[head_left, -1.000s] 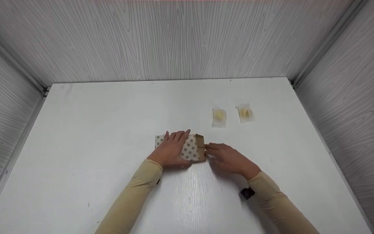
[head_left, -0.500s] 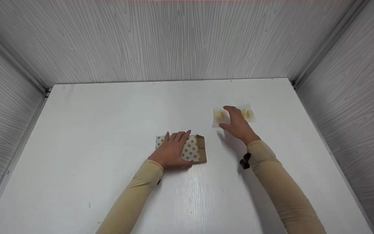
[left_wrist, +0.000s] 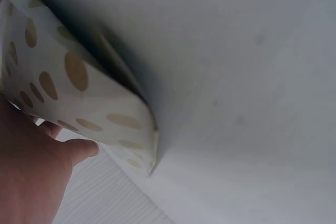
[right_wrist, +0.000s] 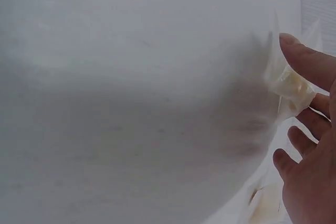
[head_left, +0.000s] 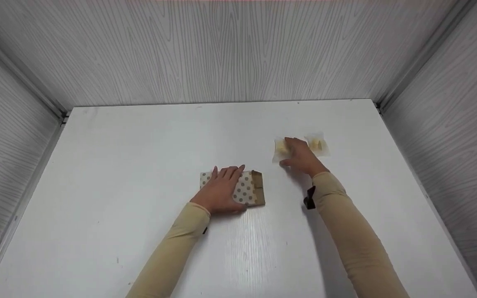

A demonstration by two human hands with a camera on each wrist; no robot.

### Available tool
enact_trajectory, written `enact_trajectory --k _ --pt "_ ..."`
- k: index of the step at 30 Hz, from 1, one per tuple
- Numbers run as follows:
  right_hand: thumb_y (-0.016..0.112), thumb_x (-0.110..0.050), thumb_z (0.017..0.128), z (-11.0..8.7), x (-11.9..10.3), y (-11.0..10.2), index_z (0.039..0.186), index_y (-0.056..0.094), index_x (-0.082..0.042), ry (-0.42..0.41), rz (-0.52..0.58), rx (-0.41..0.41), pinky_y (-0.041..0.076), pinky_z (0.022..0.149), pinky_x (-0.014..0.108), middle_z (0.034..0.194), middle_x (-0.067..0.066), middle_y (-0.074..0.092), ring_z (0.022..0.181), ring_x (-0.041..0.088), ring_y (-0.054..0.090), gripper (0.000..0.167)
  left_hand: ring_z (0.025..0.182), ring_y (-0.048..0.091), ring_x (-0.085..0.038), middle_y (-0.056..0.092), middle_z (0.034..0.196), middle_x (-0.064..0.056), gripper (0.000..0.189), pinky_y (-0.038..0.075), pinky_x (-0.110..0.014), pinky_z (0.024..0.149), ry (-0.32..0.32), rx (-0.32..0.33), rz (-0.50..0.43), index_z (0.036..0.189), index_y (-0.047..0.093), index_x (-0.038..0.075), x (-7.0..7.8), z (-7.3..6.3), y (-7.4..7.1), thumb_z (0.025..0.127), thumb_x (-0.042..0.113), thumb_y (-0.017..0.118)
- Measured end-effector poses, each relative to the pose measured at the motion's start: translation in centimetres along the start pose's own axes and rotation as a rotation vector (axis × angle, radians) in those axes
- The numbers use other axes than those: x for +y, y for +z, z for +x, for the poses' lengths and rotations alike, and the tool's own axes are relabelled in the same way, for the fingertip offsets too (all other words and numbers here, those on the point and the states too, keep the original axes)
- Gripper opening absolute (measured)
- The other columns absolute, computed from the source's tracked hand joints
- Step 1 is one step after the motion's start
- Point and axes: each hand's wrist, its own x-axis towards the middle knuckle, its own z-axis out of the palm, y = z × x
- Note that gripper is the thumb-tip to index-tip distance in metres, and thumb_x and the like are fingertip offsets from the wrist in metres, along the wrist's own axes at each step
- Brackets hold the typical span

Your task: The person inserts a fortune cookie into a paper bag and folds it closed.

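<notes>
A white paper bag with grey-brown dots (head_left: 244,188) lies on the table, its brown-lined mouth facing right. My left hand (head_left: 220,192) rests across it with fingers spread; in the left wrist view the thumb lies along the edge of the bag (left_wrist: 79,98). My right hand (head_left: 301,156) is over the nearer of two small translucent packets (head_left: 280,151) with something yellowish inside. In the right wrist view, thumb and fingers stand spread around that packet (right_wrist: 294,90), with fingertips right at its edge. The second packet (head_left: 317,144) lies just to the right of the hand.
Both packets and the bag are on a white table (head_left: 139,153). A grey wood-grain panel (head_left: 222,54) rises behind the table, with a side panel at left (head_left: 10,124) and another at right (head_left: 449,124).
My right hand has moved from beside the bag's mouth up and away to the nearer packet, and its fingers have drawn in slightly. My left hand has stayed on the bag.
</notes>
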Motion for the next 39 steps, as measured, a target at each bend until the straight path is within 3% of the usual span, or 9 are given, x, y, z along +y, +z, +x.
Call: enact_trajectory --k 6,10,24,33,39 --pt "0.079 -0.024 0.085 -0.5 -0.5 0.1 0.148 0.033 0.007 0.023 -0.083 -0.004 0.027 0.111 0.049 0.145 0.030 0.033 0.137 0.042 0.026 0.084 0.139 0.029 -0.027 0.035 0.149 -0.013 0.115 0.013 -0.057 0.115 -0.001 -0.005 -0.013 0.158 0.017 0.010 0.1 0.1 0.1 0.073 0.061 0.075" --pt "0.077 -0.026 0.086 -1.0 -0.6 0.1 0.146 0.035 0.008 0.038 -0.117 -0.015 0.030 0.109 0.048 0.143 0.028 0.034 0.134 0.040 0.028 0.081 0.139 0.029 -0.027 0.035 0.149 -0.012 0.114 0.013 -0.055 0.115 0.009 -0.008 -0.019 0.158 0.016 0.010 0.1 0.2 0.2 0.074 0.061 0.074" --pt "0.083 -0.024 0.081 -4.8 -1.4 0.9 0.130 0.046 0.006 -0.053 -0.073 0.015 0.039 0.099 0.046 0.129 0.021 0.048 0.119 0.034 0.042 0.068 0.140 0.028 -0.028 0.034 0.150 -0.012 0.115 0.012 -0.053 0.116 0.000 -0.013 -0.017 0.158 0.017 0.011 0.2 0.2 0.3 0.072 0.063 0.074" --pt "0.082 -0.034 0.081 -7.4 -2.1 1.6 0.131 0.054 0.000 -0.198 -0.143 0.009 0.038 0.100 0.050 0.126 0.015 0.051 0.121 0.033 0.043 0.067 0.141 0.026 -0.026 0.034 0.151 -0.012 0.114 0.010 -0.051 0.117 0.005 -0.016 -0.021 0.157 0.018 0.011 0.2 0.3 0.4 0.072 0.063 0.074" --pt "0.083 -0.035 0.080 -8.5 -2.9 2.3 0.129 0.057 -0.003 -0.366 -0.215 0.028 0.037 0.101 0.052 0.124 0.011 0.053 0.120 0.031 0.046 0.064 0.141 0.026 -0.026 0.033 0.151 -0.013 0.115 0.011 -0.051 0.116 0.026 -0.022 0.007 0.158 0.017 0.010 0.3 0.1 0.4 0.073 0.064 0.073"
